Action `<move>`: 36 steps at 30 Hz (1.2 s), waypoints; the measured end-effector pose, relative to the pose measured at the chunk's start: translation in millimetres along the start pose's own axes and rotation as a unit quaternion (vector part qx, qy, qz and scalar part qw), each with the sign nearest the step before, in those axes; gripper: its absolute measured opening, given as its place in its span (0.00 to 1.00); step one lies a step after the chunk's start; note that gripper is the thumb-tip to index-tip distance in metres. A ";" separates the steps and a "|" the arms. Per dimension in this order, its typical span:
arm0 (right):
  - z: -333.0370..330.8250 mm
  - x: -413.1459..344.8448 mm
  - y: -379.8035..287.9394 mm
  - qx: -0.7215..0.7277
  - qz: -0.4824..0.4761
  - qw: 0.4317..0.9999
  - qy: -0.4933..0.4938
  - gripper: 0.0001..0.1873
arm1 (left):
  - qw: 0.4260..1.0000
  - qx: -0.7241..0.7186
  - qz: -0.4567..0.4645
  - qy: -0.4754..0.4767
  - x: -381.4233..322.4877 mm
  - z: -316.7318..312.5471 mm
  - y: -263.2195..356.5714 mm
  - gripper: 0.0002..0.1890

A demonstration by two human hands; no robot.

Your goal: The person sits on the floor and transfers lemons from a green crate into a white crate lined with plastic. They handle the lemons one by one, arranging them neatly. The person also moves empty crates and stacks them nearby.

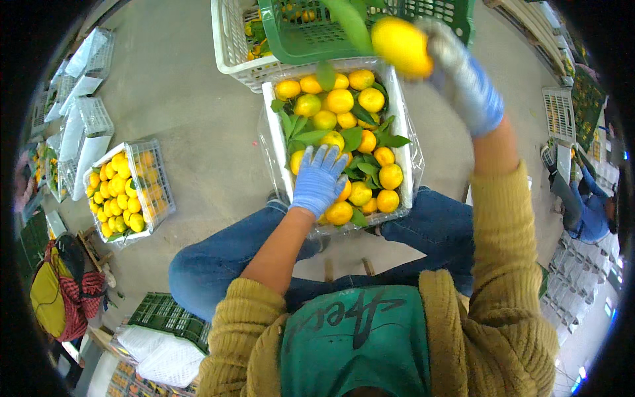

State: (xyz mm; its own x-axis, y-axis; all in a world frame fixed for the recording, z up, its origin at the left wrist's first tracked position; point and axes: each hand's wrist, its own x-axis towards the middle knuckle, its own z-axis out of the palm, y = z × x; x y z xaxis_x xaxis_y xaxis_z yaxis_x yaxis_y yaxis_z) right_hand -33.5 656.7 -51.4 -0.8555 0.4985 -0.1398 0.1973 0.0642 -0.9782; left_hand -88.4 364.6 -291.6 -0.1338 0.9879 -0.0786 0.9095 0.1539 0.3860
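Between my knees stands a white box [404,168] lined with clear plastic film. Yellow-orange citrus fruits [340,101], some with green leaves [352,138], fill it. My left hand [319,179], in a blue knitted glove, lies palm down on the fruits, its fingers a little apart. Above the box's far right corner, my gloved right hand [459,74] grips a yellow citrus fruit [402,47]. Both are blurred, and a blurred green leaf [349,22] is beside that fruit. Beyond the box, a green plastic crate [283,52] sits tilted over a white crate [238,69] containing more fruit.
At left, a filled citrus box [116,193] stands on the concrete floor [198,124], against a clear basket [161,178]. Empty plastic baskets [96,116] lie farther left. A green crate [168,317] is near my left side. Other people [590,213] [64,293] sit at both sides.
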 end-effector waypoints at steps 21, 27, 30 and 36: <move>91.4 -120.9 239.3 -0.380 0.145 0.905 -0.123 0.20 | 0.990 0.126 0.054 -0.019 7.4 11.4 24.8 0.26; 134.2 -181.0 179.6 -0.475 0.245 0.838 -0.106 0.23 | 0.988 0.137 0.041 -0.056 8.0 10.0 23.6 0.24; 152.8 -190.5 201.1 -0.502 0.264 0.818 -0.091 0.28 | 0.989 0.128 0.056 -0.042 15.7 12.5 27.6 0.25; 146.2 -212.4 203.5 -0.511 0.225 0.828 -0.057 0.29 | 0.992 0.109 0.058 -0.035 13.0 15.3 21.8 0.26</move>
State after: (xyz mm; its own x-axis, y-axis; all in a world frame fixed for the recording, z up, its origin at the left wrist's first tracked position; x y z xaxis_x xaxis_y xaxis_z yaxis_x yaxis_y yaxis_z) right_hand 118.3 437.6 -243.2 -0.6135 0.5900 -0.5250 0.7603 0.6209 -0.1908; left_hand -64.3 380.4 -298.3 -0.0023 0.9938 -0.1114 0.9816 0.0236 0.1897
